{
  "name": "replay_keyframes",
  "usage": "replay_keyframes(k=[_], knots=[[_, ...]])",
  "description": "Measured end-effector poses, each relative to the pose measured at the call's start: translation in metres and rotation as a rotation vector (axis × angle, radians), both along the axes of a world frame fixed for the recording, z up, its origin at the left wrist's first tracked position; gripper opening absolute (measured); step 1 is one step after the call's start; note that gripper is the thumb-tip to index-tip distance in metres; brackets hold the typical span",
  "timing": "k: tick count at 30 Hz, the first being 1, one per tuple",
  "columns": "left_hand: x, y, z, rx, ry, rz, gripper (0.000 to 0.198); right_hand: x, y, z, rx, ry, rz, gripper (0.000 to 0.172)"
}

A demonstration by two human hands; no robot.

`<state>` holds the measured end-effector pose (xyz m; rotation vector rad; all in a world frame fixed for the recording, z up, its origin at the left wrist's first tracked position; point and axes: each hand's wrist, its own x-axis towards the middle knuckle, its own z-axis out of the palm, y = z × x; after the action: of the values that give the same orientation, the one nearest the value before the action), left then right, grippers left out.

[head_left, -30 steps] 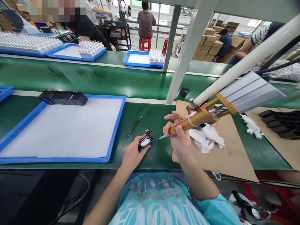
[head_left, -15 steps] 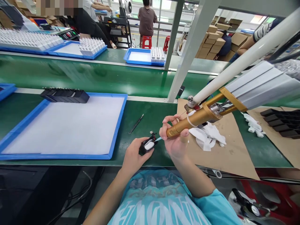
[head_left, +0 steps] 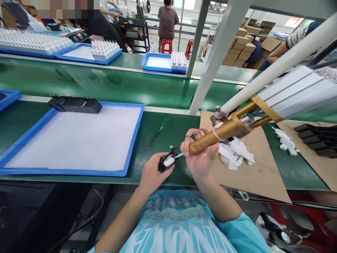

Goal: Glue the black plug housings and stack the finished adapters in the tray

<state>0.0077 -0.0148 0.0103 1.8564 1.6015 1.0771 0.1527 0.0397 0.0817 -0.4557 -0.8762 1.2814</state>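
Between the thumb and fingers of my left hand [head_left: 154, 172] is a small black casing [head_left: 162, 166] with a white oval part [head_left: 169, 161] inside and thin wires at its far end. My right hand [head_left: 198, 156] is closed around the front of a gold-coloured glue dispensing gun [head_left: 213, 139]. Its pale blue nozzle tip [head_left: 179, 155] reaches the casing's right end; whether it touches cannot be made out. A pair of tweezers [head_left: 154, 137] lies on the green bench just beyond my left hand.
A blue-rimmed tray [head_left: 134, 135] lined with white paper lies left, with a row of black casings [head_left: 75, 104] at its back edge. On the right, cardboard [head_left: 263, 175] carries crumpled white tissue [head_left: 235, 153]. A white metal post [head_left: 207, 70] stands behind the gun. Co-workers are beyond the bench.
The view has shifted slightly. My left hand still holds the casing and my right hand the gun, the nozzle staying at the casing's right end. My right thumb appears slightly farther along the gun.
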Motion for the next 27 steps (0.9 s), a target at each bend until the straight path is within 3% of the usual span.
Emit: replay_keyframes(k=[5,10,16,22,27], knots=[[0.006,0.004,-0.005,-0.058,-0.015,0.022,0.033,-0.006,-0.003,0.003,-0.034,-0.042,-0.012,0.050],[0.015,0.006,0.000,0.002,-0.046,-0.005,0.031,-0.013,-0.004,0.004,-0.014,-0.031,0.034,0.053],[0.022,0.008,0.005,0.106,-0.099,-0.008,0.032,-0.013,-0.005,0.000,0.043,0.028,0.102,0.040],[0.023,0.009,0.002,0.040,-0.076,-0.001,0.033,-0.012,-0.004,0.000,0.020,0.002,0.058,0.048],[0.012,0.017,-0.007,-0.074,0.079,0.054,0.030,-0.007,-0.001,-0.001,0.017,-0.030,-0.031,0.051]])
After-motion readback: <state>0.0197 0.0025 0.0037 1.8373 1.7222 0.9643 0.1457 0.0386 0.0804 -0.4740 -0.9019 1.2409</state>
